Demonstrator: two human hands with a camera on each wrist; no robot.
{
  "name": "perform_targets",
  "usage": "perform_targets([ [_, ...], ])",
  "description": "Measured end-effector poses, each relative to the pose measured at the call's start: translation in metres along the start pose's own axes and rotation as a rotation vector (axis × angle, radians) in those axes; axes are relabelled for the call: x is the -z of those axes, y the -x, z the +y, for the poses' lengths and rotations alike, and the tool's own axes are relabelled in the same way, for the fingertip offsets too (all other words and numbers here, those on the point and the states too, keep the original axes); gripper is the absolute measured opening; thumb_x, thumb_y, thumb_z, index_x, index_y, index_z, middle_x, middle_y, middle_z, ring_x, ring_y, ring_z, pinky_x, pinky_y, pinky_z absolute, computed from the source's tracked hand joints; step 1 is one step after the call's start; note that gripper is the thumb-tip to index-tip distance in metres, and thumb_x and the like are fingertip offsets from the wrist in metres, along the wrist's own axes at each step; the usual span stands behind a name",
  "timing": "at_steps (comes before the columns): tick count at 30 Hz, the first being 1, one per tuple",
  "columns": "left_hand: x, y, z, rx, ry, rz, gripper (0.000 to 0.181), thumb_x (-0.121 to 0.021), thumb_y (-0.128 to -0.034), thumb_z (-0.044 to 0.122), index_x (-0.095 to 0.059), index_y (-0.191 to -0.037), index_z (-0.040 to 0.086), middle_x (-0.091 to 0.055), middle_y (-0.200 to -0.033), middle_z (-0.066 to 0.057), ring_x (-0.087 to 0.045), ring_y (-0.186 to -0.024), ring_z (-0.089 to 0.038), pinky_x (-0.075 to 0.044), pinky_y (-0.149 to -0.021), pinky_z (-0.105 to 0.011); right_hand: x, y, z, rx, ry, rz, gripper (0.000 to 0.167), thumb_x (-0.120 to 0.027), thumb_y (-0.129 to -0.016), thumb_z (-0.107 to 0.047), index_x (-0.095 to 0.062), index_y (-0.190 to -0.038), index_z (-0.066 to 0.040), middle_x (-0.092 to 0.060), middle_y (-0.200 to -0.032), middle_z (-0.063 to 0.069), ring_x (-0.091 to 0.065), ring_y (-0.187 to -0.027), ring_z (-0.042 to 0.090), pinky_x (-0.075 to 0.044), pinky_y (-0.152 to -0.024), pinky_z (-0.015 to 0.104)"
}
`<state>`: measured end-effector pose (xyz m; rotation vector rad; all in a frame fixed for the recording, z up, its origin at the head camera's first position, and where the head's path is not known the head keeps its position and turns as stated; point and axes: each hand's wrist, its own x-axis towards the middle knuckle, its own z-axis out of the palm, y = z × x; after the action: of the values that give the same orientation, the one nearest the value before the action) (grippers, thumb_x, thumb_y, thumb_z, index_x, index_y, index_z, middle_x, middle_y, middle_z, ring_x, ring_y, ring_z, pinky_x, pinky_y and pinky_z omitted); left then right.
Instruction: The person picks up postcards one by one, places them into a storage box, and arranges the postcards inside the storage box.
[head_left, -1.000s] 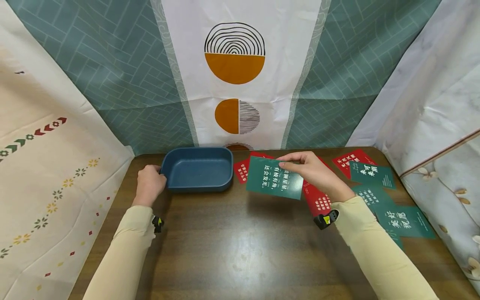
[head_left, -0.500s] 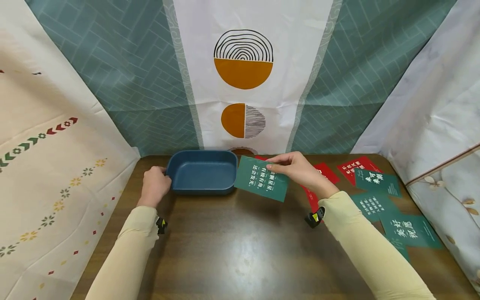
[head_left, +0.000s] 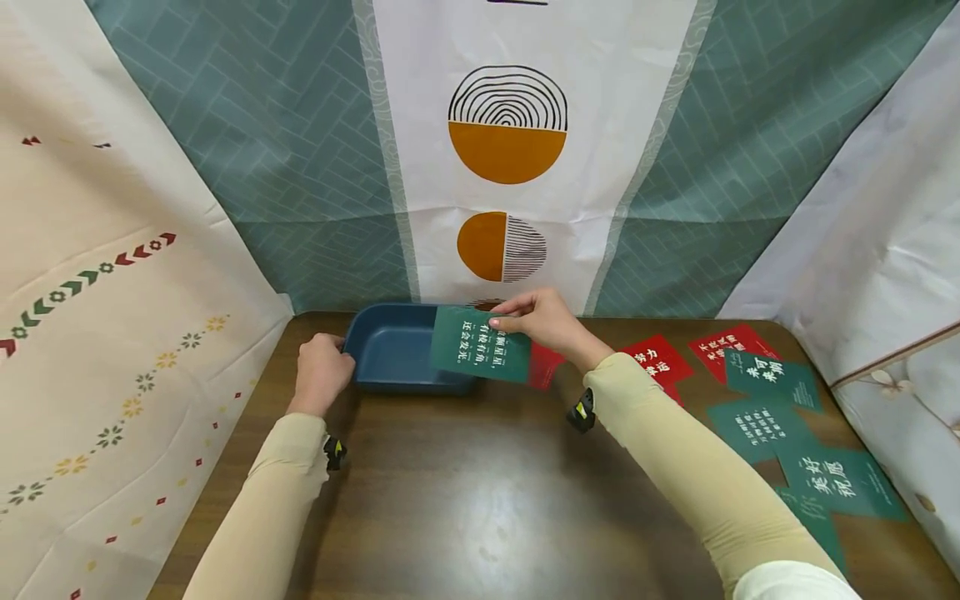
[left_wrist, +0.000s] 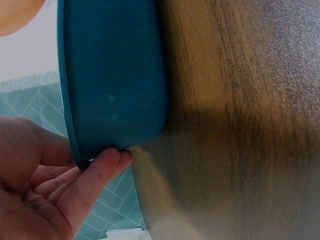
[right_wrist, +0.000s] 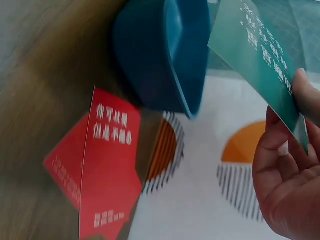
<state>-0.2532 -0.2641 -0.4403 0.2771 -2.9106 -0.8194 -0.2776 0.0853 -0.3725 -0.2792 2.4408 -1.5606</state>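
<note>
My left hand [head_left: 322, 372] grips the left end of a blue rectangular tray [head_left: 405, 387]. In the left wrist view, the fingers [left_wrist: 95, 180] hold the tray's rim at one end. My right hand [head_left: 550, 327] pinches a green card [head_left: 472, 346] with white writing by its right edge, thumb on the printed face. That card is raised over the right part of the tray, hiding some of it. In the right wrist view, the tilted card [right_wrist: 255, 55] is above the tray's rim [right_wrist: 172, 75], apart from it.
Red cards [right_wrist: 110, 165] lie on the wooden table just right of the tray. Farther right are more red cards [head_left: 660, 360] and several overlapping green cards [head_left: 840, 482]. A patterned cloth [head_left: 510, 150] hangs behind the table's back edge.
My right hand has carried the green card leftward, from above the red cards to over the tray. The left hand keeps its hold on the tray. The head view has shifted slightly.
</note>
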Motion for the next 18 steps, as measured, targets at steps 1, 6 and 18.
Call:
perform_targets([
  [1,-0.001,0.0,-0.001,-0.001,0.0,0.004,0.038,-0.046,-0.0813,0.007,-0.067,-0.111,-0.002,-0.067,-0.106,-0.024,-0.062,-0.084,-0.032,-0.051,-0.066,-0.041,-0.006,-0.005,-0.001,0.011,0.002,-0.002,0.023,-0.077,-0.075,-0.028,-0.076,-0.095,-0.016,-0.073,-0.084,0.005,-0.066,-0.071,0.019,-0.053,-0.063,0.029],
  [6,-0.005,0.001,-0.001,-0.016,0.003,0.016,0.035,-0.047,-0.0814,0.008,-0.068,-0.108,-0.002,-0.069,-0.102,-0.022,-0.062,-0.081,-0.03,-0.051,-0.066,-0.041,-0.032,-0.026,-0.004,0.013,0.027,-0.037,0.022,-0.076,-0.077,-0.028,-0.076,-0.096,-0.016,-0.073,-0.089,0.002,-0.066,-0.077,0.018,-0.053,-0.065,0.028],
  [18,-0.001,0.002,-0.001,-0.011,0.022,0.012,0.038,-0.045,-0.0819,0.007,-0.066,-0.113,-0.002,-0.067,-0.109,-0.023,-0.063,-0.095,-0.039,-0.052,-0.077,-0.049,-0.064,-0.06,-0.005,0.0,0.124,-0.183,0.024,-0.073,-0.08,-0.016,-0.073,-0.102,-0.007,-0.071,-0.102,0.004,-0.063,-0.094,0.017,-0.055,-0.072,0.029],
])
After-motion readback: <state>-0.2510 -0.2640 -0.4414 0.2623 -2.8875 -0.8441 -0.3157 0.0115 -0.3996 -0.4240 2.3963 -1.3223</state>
